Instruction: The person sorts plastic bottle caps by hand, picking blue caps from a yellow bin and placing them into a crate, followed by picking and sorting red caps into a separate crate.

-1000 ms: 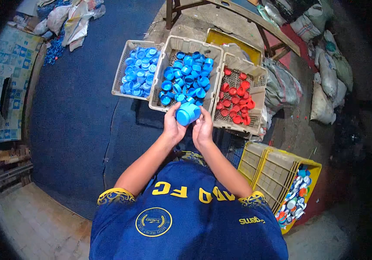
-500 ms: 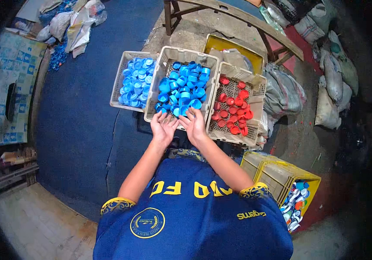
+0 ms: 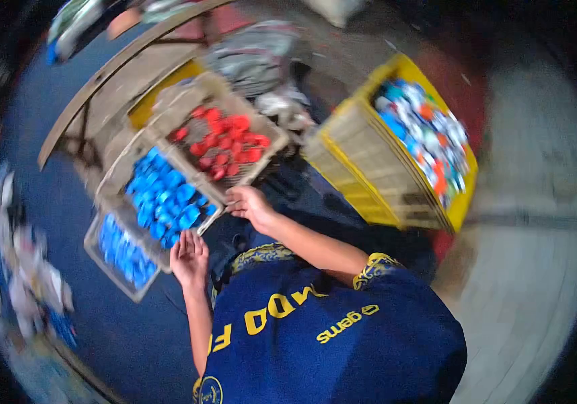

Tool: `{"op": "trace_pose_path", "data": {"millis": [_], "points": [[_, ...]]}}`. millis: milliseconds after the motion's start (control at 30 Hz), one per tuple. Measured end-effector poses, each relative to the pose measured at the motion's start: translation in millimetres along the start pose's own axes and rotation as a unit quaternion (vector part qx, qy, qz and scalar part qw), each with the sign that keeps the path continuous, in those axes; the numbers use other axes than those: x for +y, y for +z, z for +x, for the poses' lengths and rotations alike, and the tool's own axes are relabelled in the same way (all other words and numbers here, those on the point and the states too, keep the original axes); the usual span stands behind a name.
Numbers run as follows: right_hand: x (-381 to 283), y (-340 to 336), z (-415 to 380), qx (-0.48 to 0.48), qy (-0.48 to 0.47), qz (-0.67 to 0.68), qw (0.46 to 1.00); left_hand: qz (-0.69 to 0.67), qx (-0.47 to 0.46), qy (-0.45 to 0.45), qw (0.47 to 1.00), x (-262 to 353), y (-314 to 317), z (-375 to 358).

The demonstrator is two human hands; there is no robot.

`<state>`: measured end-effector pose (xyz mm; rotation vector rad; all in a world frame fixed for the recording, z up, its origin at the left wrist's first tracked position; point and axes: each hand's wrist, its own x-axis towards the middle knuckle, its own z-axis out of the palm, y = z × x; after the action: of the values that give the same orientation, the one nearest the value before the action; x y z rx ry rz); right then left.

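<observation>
My left hand [image 3: 190, 259] is palm up with its fingers stretched out, at the near edge of the middle crate [image 3: 108, 190]. In that crate lies a heap of blue caps [image 3: 164, 196]. At the crate's near right corner is my right hand [image 3: 251, 207], its fingers loosely extended and somewhat blurred. Neither hand shows anything held. Beyond the right hand, red caps [image 3: 226, 145] lie in another crate [image 3: 269, 149]. To the left, paler blue caps [image 3: 124, 250] fill part of a smaller crate [image 3: 108, 272].
A large yellow-rimmed crate [image 3: 362, 178] leans on its side at the right, holding mixed-colour caps [image 3: 429, 138]. Behind the crates stand a wooden bench [image 3: 117, 62] and a grey sack [image 3: 255, 57]. Blurred bags [image 3: 29, 269] lie at far left.
The view has swung right, so the crates appear farther left and tilted, and the yellow-rimmed crate shows more fully. My hands have moved apart from each other at the middle crate's edge.
</observation>
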<state>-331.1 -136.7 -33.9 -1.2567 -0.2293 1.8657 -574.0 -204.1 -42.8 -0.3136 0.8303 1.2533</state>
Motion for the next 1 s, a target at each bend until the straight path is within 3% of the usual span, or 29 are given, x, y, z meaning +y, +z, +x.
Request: {"op": "trace_pose_path", "data": {"millis": [100,233,367,567,633,800,833,900,1000], "points": [[-6.1,-35.3,-58.8,0.027,-0.109,0.011,0.994,0.064,-0.010,-0.081,0.995,-33.9,5.8,0.5],[-7.0,-79.7,-124.5,0.121,-0.182,0.013,0.976,0.146,0.013,-0.204,0.968,-79.5,20.2,-3.0],[-21.6,-124.5,-161.8,0.202,-0.229,-0.016,0.952,0.199,0.022,-0.206,0.958,-122.3,57.7,-5.5],[-61.5,-209.8,-166.5,0.181,-0.378,-0.069,0.905,0.224,0.013,-0.185,0.957,-179.0,103.9,0.4],[-95.0,-234.1,-182.6,0.209,-0.376,-0.164,0.888,0.223,0.013,-0.183,0.957,-206.0,119.9,9.4],[-186.7,-302.2,-222.4,0.283,-0.371,-0.373,0.802,0.216,0.012,-0.165,0.962,-299.7,175.6,24.0],[-202.8,-318.4,-217.5,0.313,-0.464,-0.422,0.713,0.208,0.000,-0.174,0.963,-317.4,188.4,24.4],[-242.3,-338.9,-218.0,0.344,-0.482,-0.516,0.619,0.220,-0.058,-0.195,0.954,-348.5,208.6,22.1],[-286.6,-352.7,-199.7,0.367,-0.397,-0.615,0.574,0.240,-0.081,-0.206,0.945,-384.9,243.6,1.4]]}}
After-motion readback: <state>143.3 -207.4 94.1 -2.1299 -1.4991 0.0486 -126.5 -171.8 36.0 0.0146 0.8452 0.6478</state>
